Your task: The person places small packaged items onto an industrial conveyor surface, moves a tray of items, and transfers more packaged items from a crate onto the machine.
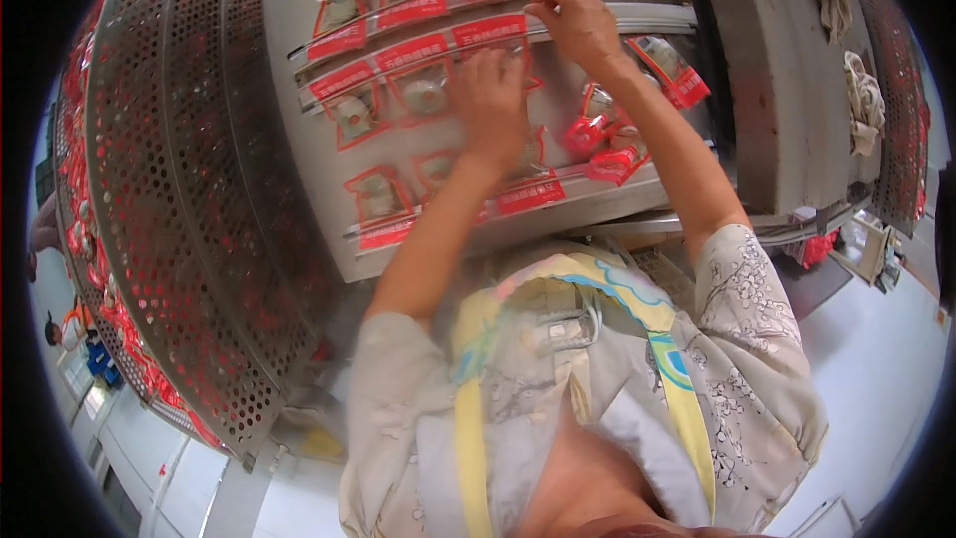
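Observation:
My left hand [493,104], blurred, lies palm down over a clear red-trimmed packet [489,33], its fingertips just below the packet's red end. I cannot tell whether it presses on the packet. My right hand [579,26] is bent over the metal bars [650,15], thumb and fingertips close together, with nothing visible in them. Packets with pale round contents lie in rows on the metal plate [314,187], such as a packet at the left [355,116]. Their red ends rest along the bars. Beneath my right forearm lie several loose packets [616,153].
A curved perforated metal panel [194,164] rises at the left, with many red packets [134,344] beyond it. The thick metal housing [777,90] at the right carries crumpled cloths [863,101]. Another person [73,325] is far off at the left.

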Motion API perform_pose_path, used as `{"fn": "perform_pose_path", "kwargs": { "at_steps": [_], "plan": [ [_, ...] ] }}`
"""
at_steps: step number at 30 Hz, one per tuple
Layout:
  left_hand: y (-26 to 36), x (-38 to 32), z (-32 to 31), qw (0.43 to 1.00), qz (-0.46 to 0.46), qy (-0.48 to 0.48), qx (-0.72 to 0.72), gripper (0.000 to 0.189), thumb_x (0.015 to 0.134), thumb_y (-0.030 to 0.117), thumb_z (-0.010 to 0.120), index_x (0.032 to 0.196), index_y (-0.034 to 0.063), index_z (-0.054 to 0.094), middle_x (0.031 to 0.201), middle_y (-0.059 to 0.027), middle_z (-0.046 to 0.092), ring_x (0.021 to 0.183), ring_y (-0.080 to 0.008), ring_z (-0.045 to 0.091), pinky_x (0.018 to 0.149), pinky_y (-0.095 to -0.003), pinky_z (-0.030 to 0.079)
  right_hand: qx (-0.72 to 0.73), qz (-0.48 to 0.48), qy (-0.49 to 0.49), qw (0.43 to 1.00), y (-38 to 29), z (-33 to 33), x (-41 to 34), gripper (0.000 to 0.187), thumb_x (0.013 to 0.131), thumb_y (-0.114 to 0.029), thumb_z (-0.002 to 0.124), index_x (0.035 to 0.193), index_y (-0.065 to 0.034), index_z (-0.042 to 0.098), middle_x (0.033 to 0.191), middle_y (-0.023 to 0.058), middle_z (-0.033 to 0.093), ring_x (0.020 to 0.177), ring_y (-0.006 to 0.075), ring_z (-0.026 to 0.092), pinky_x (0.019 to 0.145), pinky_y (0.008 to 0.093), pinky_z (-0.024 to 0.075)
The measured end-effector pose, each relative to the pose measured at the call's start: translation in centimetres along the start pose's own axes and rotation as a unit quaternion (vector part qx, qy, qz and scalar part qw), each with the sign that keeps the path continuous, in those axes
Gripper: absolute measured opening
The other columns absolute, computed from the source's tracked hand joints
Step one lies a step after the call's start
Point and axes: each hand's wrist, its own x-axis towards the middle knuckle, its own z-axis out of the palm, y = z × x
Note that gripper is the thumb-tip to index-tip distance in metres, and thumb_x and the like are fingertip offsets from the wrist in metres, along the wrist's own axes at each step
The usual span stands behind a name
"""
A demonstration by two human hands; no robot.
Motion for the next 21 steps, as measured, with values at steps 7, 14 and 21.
{"fn": "perform_pose_path", "kwargs": {
  "at_steps": [7, 14, 21],
  "plan": [
    [2.8, 0.6, 2.0, 0.969, 0.153, -0.133, -0.144, 0.047, 0.059, 0.002, 0.068, 0.104, 0.0072, 0.055, 0.105, -0.0105, 0.055, 0.104, -0.0287, 0.05, 0.088, -0.0387, 0.043, 0.214, 0.048, -0.203, 0.954, 9.2, -4.2, -6.2, 0.014, 0.081, -0.007, 0.061, 0.093, -0.0008, 0.06, 0.081, 0.0067, 0.061, 0.077, 0.0126, 0.056, 0.071, 0.0277, 0.0462],
    [4.5, 1.5, 3.7, 0.925, 0.16, -0.179, -0.296, 0.027, 0.067, 0.002, 0.063, 0.092, 0.0059, 0.056, 0.1, -0.0099, 0.058, 0.095, -0.0294, 0.055, 0.08, -0.0377, 0.047, 0.313, 0.133, -0.151, 0.928, 10.6, -5.3, -10.4, 0.015, 0.084, 0.001, 0.053, 0.099, 0.0001, 0.056, 0.086, 0.0029, 0.059, 0.082, 0.0096, 0.054, 0.076, 0.0247, 0.045],
    [5.9, 2.8, 5.9, 0.897, -0.198, -0.086, -0.386, 0.018, 0.089, 0.02, 0.055, 0.094, 0.0024, 0.055, 0.082, -0.0102, 0.063, 0.077, -0.0159, 0.061, 0.068, -0.0271, 0.046, 0.412, 0.071, -0.073, 0.905, 8.3, -5.8, -10.6, 0.04, 0.084, -0.004, 0.056, 0.123, -0.0018, 0.049, 0.111, 0.005, 0.058, 0.099, 0.0123, 0.056, 0.084, 0.026, 0.0457]
  ]
}}
